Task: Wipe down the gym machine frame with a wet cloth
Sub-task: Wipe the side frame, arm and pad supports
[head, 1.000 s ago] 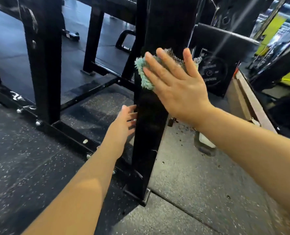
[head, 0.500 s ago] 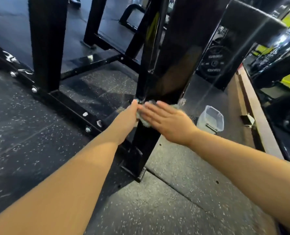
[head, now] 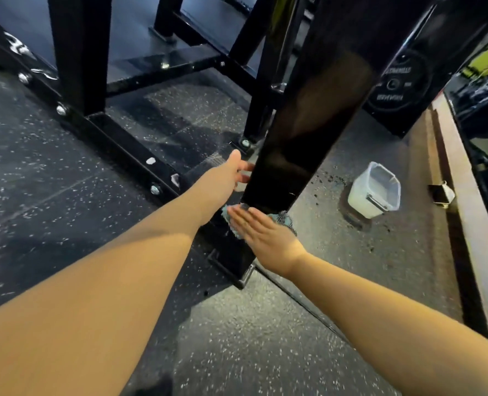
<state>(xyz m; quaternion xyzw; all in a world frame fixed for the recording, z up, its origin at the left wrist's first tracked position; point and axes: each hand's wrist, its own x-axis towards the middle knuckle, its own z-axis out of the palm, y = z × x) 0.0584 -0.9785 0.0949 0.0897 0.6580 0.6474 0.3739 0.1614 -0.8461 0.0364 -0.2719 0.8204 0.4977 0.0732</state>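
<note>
A glossy black upright post (head: 308, 115) of the gym machine frame slants up through the middle of the head view. My right hand (head: 262, 238) lies flat with straight fingers on a teal cloth (head: 282, 220), pressing it against the post low down, just above the foot. Only the cloth's edges show around my fingers. My left hand (head: 228, 174) reaches to the post's left edge a little higher, its fingers partly hidden behind the post.
A white plastic tub (head: 375, 191) with water stands on the speckled rubber floor right of the post. Black base rails with bolts (head: 117, 144) run on the left. A weight plate (head: 394, 84) and a wooden platform edge (head: 462, 181) lie at the right.
My right hand has slid the cloth down the post from near chest height to just above its foot. My left hand has stayed by the post's left edge.
</note>
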